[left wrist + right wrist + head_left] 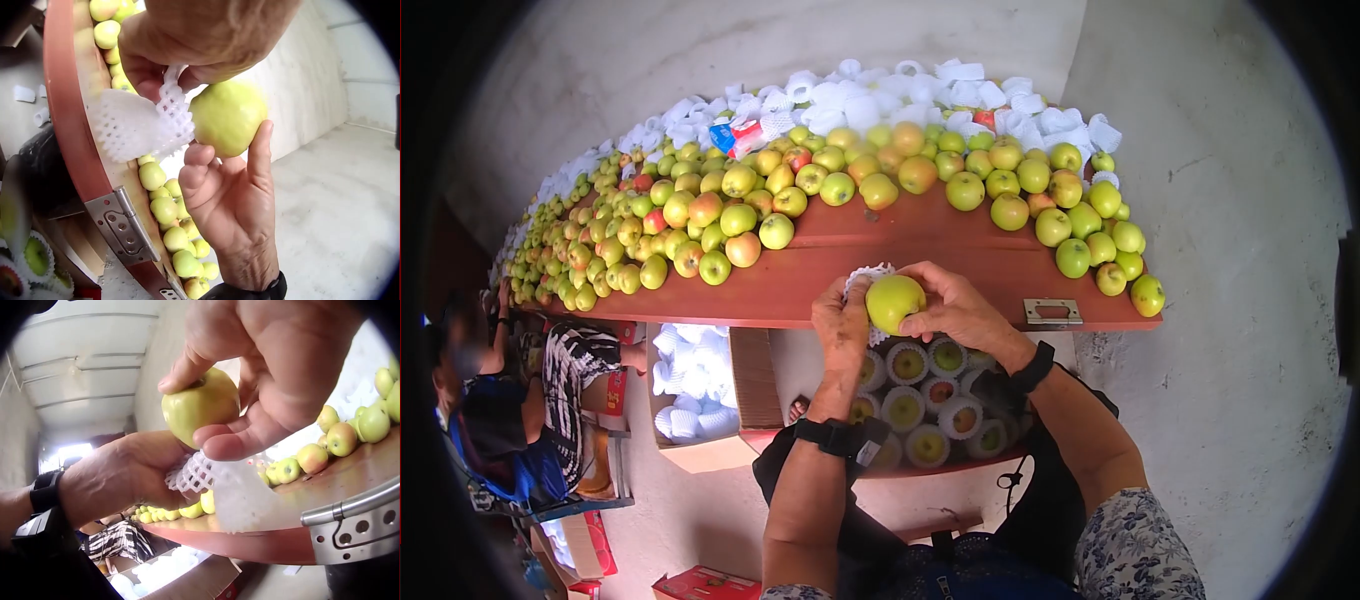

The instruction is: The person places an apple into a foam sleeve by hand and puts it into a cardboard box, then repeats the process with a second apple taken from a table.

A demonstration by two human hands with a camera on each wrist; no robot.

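Note:
A yellow-green apple (895, 304) is held by my right hand (962, 312), thumb and fingers gripping its sides; the right wrist view shows the apple (199, 407) in that grip. My left hand (840, 325) pinches a white foam net (868, 277) against the apple's side. In the left wrist view the net (176, 119) hangs from the left hand (206, 37), its wide end spread away from the apple (230, 117). The net does not cover most of the apple.
Many loose apples (700, 208) and white foam nets (840, 105) lie on the red-brown table (900, 250). Below its edge, netted apples (903, 408) fill a container. An open carton (760, 385) of nets stands at left, near a seated person (530, 410). A metal hinge (1052, 311) is on the edge.

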